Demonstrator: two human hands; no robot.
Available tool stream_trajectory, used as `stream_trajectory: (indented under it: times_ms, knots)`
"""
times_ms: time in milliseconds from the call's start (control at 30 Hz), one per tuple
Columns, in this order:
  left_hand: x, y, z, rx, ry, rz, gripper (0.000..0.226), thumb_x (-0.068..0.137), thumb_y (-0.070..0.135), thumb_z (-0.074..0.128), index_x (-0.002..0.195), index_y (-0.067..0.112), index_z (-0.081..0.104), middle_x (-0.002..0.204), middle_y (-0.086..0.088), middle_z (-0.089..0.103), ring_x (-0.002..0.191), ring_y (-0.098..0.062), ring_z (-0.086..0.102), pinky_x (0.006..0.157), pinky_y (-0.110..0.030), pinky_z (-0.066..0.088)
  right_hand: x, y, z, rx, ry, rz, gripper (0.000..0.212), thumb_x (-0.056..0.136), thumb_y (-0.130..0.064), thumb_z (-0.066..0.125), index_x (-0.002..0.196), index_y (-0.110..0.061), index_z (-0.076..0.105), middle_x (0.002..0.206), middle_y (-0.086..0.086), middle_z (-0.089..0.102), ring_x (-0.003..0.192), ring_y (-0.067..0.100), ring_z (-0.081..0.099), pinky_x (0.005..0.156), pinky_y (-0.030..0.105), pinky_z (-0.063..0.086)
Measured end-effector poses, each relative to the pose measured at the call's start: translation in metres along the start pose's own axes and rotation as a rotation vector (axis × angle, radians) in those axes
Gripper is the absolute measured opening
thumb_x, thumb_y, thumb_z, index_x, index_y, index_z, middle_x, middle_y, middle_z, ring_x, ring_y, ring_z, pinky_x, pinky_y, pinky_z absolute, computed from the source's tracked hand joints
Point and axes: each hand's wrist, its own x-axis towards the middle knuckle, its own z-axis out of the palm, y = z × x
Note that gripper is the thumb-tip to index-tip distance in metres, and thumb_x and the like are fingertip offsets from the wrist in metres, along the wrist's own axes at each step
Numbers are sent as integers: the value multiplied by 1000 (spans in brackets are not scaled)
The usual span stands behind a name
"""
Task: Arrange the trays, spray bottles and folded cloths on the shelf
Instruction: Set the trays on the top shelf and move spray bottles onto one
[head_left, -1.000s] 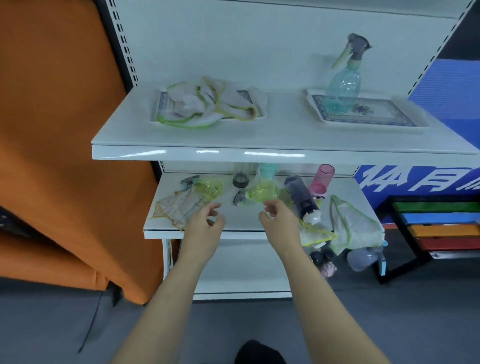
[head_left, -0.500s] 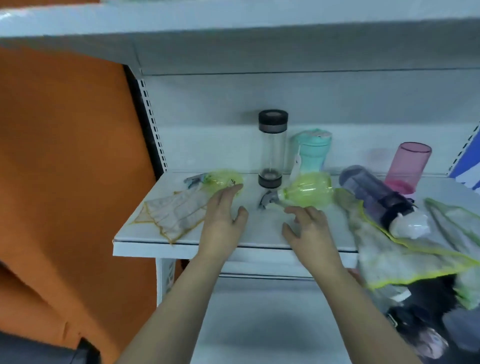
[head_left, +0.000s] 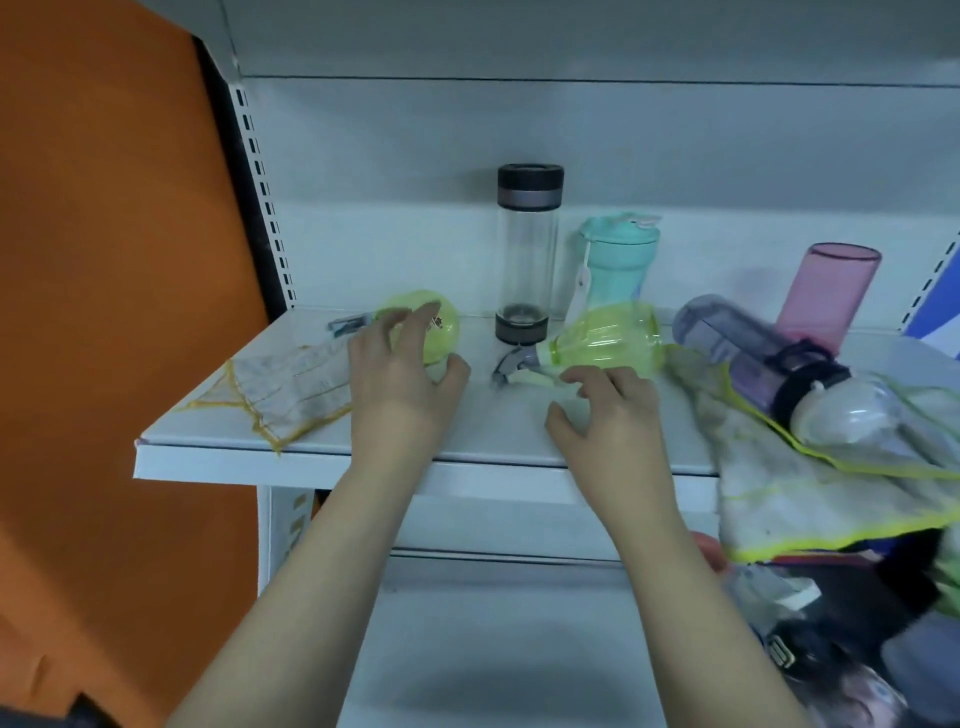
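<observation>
The fingers (head_left: 415, 325) of the left hand (head_left: 400, 384) are spread apart and curve over a green spray bottle (head_left: 439, 332) lying on its side in the middle left of the frame; the fingertips lie over its round body, but whether they press on it cannot be told. The thumb sits just beside the bottle's lower right edge. The fingers (head_left: 608, 376) of the right hand (head_left: 608, 421) are also apart and bent, hovering just below a second green spray bottle (head_left: 608, 338) near the middle of the frame. This one lies on its side too, its grey trigger head (head_left: 511, 364) pointing left. The fingertips are close to its neck, and nothing is gripped.

Both bottles rest on a white shelf (head_left: 493, 431). To the left of the left hand a folded cloth with orange edging (head_left: 291, 389) lies flat near the shelf's front corner. Behind the bottles stand a clear bottle with a dark cap (head_left: 527, 249) and a teal cup (head_left: 618, 260), both upright against the back wall. Further right a pink cup (head_left: 831, 296) stands upright, and a purple bottle (head_left: 769, 358) lies tilted on a pale cloth with yellow-green edging (head_left: 779, 493) that hangs over the shelf's front edge. An orange panel (head_left: 104, 312) fills the left of the frame.
</observation>
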Motion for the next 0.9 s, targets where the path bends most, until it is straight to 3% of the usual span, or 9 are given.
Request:
stream_trajectory:
  times_ms: [67,167,233,333,433,600,700,800,900]
  knots:
    - [18,5,5,176,-40,29,65,83,39,64,144,29,45,150,-15,39,137,-36,30,115,-43,26,-2,-1,0,-27,6,-13,27,74,-12,72,101,-11,69,93,11,60,85,33,51,76,40,50]
    - [44,3,16,404,-187,30,83,82,57,63,152,39,23,161,-13,19,146,-37,14,120,-47,17,-2,-1,-1,-35,11,-27,27,73,-12,71,100,-10,69,92,11,61,84,33,51,75,41,51]
    - [56,-3,25,542,-299,-4,87,80,68,57,152,44,15,163,-8,10,146,-41,12,116,-50,24,-1,-1,-2,-29,-1,-19,27,73,-13,69,100,-10,70,91,10,60,85,34,52,75,42,51]
    - [65,-5,30,597,-410,-78,76,79,65,61,145,45,29,160,-2,13,138,-41,24,94,-46,44,-1,-2,-3,-11,-14,-8,27,74,-14,68,101,-12,69,92,10,60,87,33,51,76,42,51]
    - [62,2,26,627,-355,-52,59,82,54,65,132,34,41,149,-6,29,119,-39,40,69,-38,39,-2,-3,-5,4,-29,13,28,74,-13,68,103,-12,69,95,10,60,91,33,50,79,42,50]
    - [50,-6,10,436,-237,-73,49,77,38,68,118,26,45,135,-8,43,111,-39,46,68,-38,40,5,-8,-4,60,-25,102,27,73,-18,65,99,-17,71,97,6,62,94,32,52,80,40,48]
    - [39,-3,-11,275,-133,-44,53,76,36,69,125,31,49,139,-4,44,118,-37,45,76,-42,46,21,-10,-12,-57,-25,103,33,73,-22,65,106,-23,70,110,4,61,104,33,51,85,40,43]
    - [18,4,-32,65,3,9,59,78,33,69,134,39,49,141,1,44,124,-27,45,91,-39,47,53,-10,-25,-389,-288,45,51,81,-35,63,131,-34,52,145,0,39,136,29,28,108,49,26]
    - [-8,12,-49,-148,90,5,55,77,28,75,129,33,57,138,-2,48,124,-14,44,96,-15,36,79,-10,-21,-552,-518,19,66,85,-46,57,144,-39,30,160,-1,13,148,31,0,115,63,4]
